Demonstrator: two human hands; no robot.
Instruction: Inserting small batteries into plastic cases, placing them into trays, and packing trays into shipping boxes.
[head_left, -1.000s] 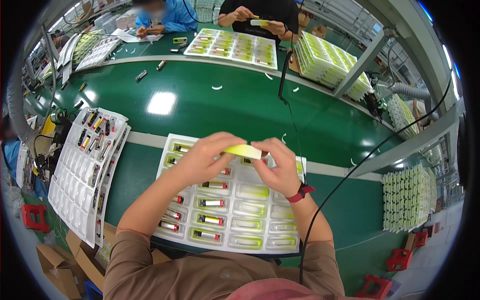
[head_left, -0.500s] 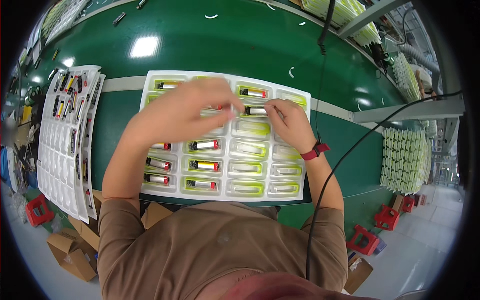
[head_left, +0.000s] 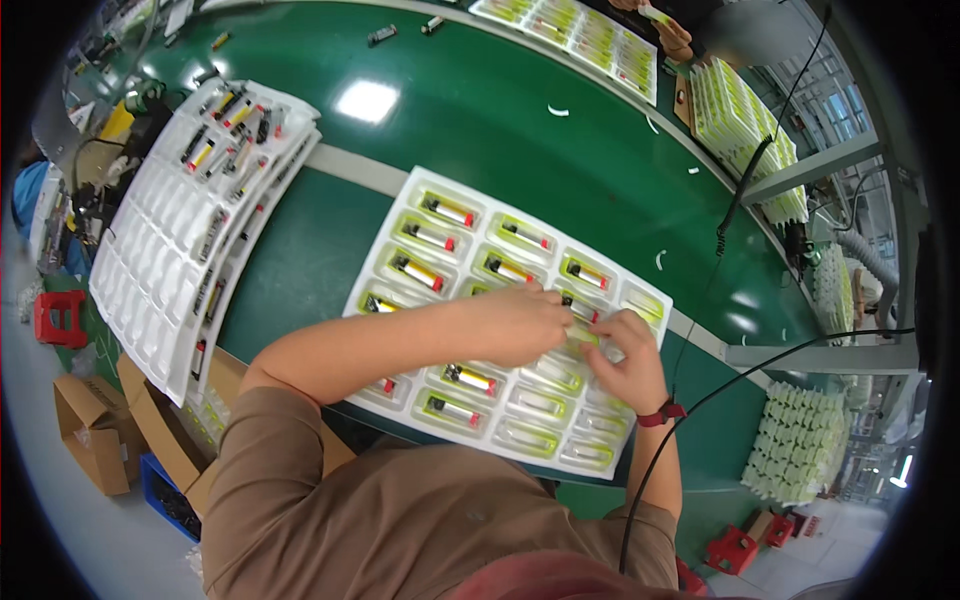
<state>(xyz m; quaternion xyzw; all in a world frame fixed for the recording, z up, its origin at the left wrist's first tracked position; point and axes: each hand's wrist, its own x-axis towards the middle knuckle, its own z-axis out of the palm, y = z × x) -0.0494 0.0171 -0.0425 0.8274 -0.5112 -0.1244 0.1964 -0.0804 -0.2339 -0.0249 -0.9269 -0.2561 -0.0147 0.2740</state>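
A white blister tray [head_left: 487, 218] lies along the near edge of the green desk [head_left: 290, 240]. A battery cell [head_left: 580, 309] sits in its third column from the left, one row in from the far edge. The left hand [head_left: 522, 328] bends its fingers beside that cell; the right hand [head_left: 632, 370] curls close by. Whether either grip is grasping anything cannot be told.

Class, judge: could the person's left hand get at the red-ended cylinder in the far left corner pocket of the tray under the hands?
Probably yes: the left hand is over that same tray, nothing covers the red-ended cylinder, and the right hand is out of the way.
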